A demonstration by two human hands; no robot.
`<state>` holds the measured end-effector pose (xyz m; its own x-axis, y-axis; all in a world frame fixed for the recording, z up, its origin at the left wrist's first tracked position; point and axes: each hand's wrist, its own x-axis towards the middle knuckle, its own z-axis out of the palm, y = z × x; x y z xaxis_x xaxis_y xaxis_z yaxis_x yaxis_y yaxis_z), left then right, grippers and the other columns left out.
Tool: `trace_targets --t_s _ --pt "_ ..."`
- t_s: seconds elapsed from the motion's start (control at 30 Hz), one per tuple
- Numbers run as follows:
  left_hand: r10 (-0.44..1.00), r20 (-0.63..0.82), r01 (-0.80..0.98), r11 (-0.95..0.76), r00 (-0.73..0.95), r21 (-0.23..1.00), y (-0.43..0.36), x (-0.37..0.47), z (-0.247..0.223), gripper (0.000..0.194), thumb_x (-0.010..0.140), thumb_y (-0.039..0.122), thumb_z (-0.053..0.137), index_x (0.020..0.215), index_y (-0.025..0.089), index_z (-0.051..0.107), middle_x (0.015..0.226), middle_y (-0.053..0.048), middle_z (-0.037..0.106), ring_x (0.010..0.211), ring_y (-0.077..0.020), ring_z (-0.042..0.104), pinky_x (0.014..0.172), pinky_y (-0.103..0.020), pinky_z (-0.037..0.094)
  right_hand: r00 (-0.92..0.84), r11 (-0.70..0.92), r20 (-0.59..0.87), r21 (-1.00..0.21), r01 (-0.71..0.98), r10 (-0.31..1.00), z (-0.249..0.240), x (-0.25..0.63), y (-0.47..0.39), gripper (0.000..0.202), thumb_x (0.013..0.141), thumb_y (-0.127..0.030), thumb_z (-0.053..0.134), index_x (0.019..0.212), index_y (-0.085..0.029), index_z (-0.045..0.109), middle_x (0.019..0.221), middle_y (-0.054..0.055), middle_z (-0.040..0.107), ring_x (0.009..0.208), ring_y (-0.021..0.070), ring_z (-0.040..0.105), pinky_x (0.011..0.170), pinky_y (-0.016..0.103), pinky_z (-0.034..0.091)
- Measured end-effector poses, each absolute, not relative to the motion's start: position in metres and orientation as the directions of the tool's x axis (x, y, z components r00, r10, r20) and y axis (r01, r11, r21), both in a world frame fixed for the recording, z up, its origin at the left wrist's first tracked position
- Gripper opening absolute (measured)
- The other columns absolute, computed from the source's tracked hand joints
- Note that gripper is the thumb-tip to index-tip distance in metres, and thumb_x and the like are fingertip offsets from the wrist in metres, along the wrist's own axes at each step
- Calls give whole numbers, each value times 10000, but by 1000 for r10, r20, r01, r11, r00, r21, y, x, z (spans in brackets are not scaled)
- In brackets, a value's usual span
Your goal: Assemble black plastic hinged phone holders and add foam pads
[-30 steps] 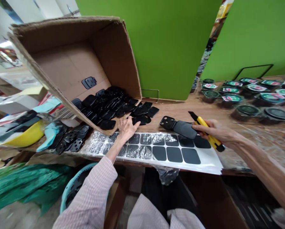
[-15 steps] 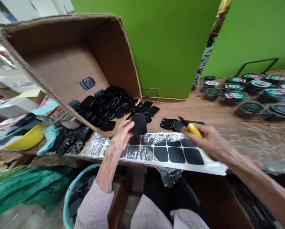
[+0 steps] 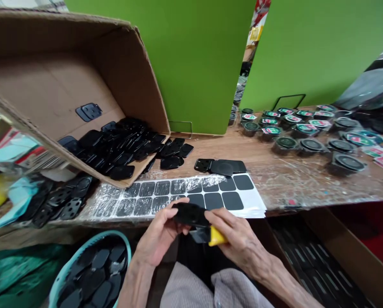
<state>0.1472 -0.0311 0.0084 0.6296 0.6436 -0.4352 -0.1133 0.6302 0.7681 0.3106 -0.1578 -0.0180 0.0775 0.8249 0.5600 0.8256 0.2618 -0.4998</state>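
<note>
Just above the table's front edge, my left hand (image 3: 159,235) pinches a flat black plastic plate (image 3: 191,214) by its left end. My right hand (image 3: 239,235) grips a yellow-handled knife (image 3: 217,236), and its fingertips touch the right end of the plate. The knife's blade is hard to make out beneath the plate. Behind both hands lies a white sheet (image 3: 254,203) of black rounded-square stickers, its left part under clear film. Past the sheet, a hinged black piece (image 3: 204,165) rests on the wood beside dark flat pads (image 3: 228,167).
A tilted cardboard box (image 3: 143,64) spills black plates (image 3: 124,141) at the left. A turquoise basket (image 3: 125,241) of black pieces stands below. Lidded plastic cups (image 3: 284,145) fill the right rear. Green boards (image 3: 191,64) back the table (image 3: 207,147).
Both hands have come down and together in front of the sheet, the right one bringing the knife to the plate in the left. The view has shifted right.
</note>
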Motion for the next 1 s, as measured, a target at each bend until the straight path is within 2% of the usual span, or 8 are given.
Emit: trace_targets --t_s 0.1,0.17,0.23,0.33,0.47,0.63,0.83,1.0 --pt "659 -402 -93 582 635 808 -37 146 6 410 740 293 717 1133 176 692 951 -70 695 711 -135 584 608 -229 469 436 84 254 -924 372 863 -22 306 -168 335 893 -239 522 1227 -224 530 990 60 652 760 149 638 672 273 551" --pt "629 -399 -52 574 667 817 -44 149 2 427 774 312 709 1185 206 662 944 -64 699 774 -155 619 686 -248 492 511 -72 -65 -997 -6 857 -23 299 -171 341 894 -407 566 1167 -202 556 861 25 626 596 109 569 551 234 512" --pt "609 -401 -30 573 684 819 -52 155 -1 445 792 345 708 1218 241 629 940 -53 701 824 -166 641 763 -272 500 514 -162 -223 -973 -161 828 -22 293 -171 354 868 -493 591 1042 -186 595 699 -23 548 494 84 482 469 211 456" --pt "678 -401 -33 531 616 847 -63 164 -6 381 791 439 710 1096 218 651 897 -41 684 775 -146 627 725 -259 503 599 -68 65 -978 197 798 -21 288 -169 162 874 -351 592 859 -191 605 609 -31 514 501 106 493 486 226 463" --pt "622 -463 -107 662 631 742 -75 173 -10 483 780 485 712 1192 258 600 918 -19 661 762 -129 625 740 -264 497 281 210 632 -587 782 722 -26 285 -171 329 825 -50 436 1069 -187 609 936 85 702 849 212 655 687 313 567" --pt "497 -504 -212 828 706 519 -87 172 -13 744 782 445 724 1438 359 384 1072 -34 660 1012 -183 635 966 -337 433 129 278 690 -446 851 712 -34 283 -179 398 859 -26 434 1218 -152 550 1127 140 697 1092 256 625 772 370 597" --pt "470 -444 -159 803 763 575 -90 162 -16 695 814 440 693 1439 349 404 1181 -50 623 1103 -215 584 1033 -366 358 48 329 673 -421 845 738 -33 286 -190 422 901 -50 412 1294 -150 529 1189 148 682 1156 245 606 838 383 592" --pt "463 -442 -97 767 768 635 -89 161 -16 719 836 465 660 1472 359 342 1012 -21 619 955 -172 581 927 -334 398 28 340 669 -412 845 743 -33 287 -195 425 889 -43 439 1294 -122 539 1189 168 678 1136 251 614 832 378 588"
